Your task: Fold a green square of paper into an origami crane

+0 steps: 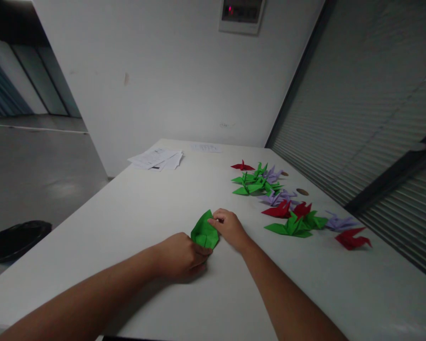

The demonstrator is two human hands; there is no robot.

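A partly folded sheet of green origami paper (204, 231) is held between my two hands over the white table (135, 213). My left hand (184, 255) is closed on its lower edge, with the thumb and fingers near the bottom corner. At the upper right edge, my right hand (229, 227) pinches the paper between thumb and fingertips. Creases run across the lower part of the sheet, and its top comes to a point. The underside of the paper is hidden.
To the right lie several folded paper cranes: green (293, 226), red (353, 238) and purple (341, 221). Printed sheets (156, 158) rest at the far left of the table. A black-lined bin (17, 239) stands left of the table. Blinds (358, 118) border the right side.
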